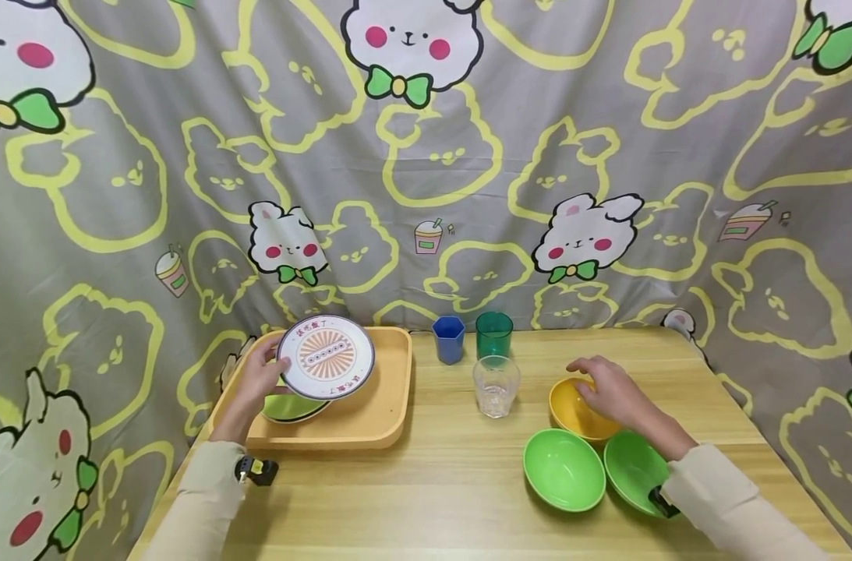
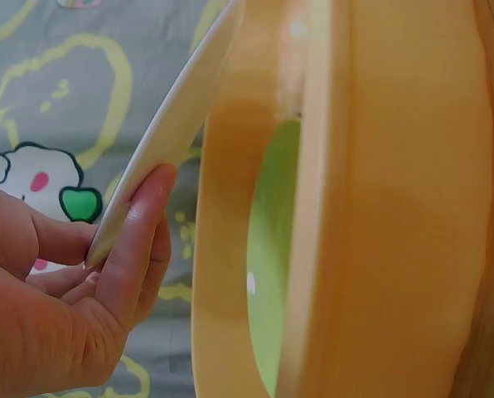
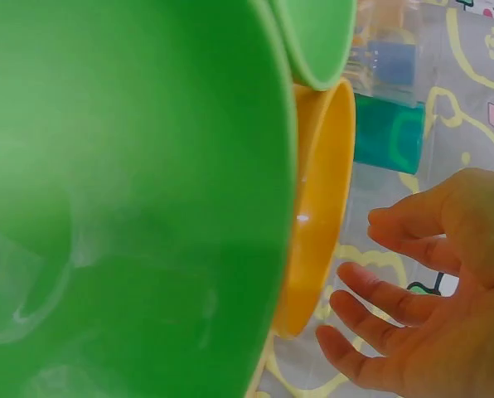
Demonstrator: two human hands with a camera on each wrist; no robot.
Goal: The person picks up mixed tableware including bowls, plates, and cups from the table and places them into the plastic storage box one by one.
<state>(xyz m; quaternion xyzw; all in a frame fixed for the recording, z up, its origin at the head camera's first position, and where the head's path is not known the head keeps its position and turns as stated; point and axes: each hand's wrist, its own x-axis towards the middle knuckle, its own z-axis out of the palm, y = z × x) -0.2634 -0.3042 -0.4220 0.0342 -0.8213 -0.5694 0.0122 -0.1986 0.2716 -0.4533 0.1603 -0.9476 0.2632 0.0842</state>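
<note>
My left hand [image 1: 259, 375] pinches a white plate [image 1: 316, 372] with an orange ray pattern by its left edge, thumb on top and fingers beneath. The plate is tilted above an orange tray [image 1: 390, 421]. Under it in the tray lies a green plate [image 1: 285, 409], partly covered. In the left wrist view the white plate [image 2: 168, 124] is seen edge-on between thumb and fingers. My right hand [image 1: 611, 389] hovers over a yellow bowl [image 1: 569, 409], fingers loosely spread and holding nothing. The right wrist view shows the fingertips apart from the yellow bowl's rim [image 3: 334, 191].
Two green bowls, one at the front [image 1: 564, 470] and one under my right forearm [image 1: 629, 471], stand beside the yellow bowl. A clear glass [image 1: 496, 389], a blue cup [image 1: 450, 340] and a teal cup [image 1: 493, 335] stand mid-table. A patterned curtain [image 1: 454, 171] hangs behind.
</note>
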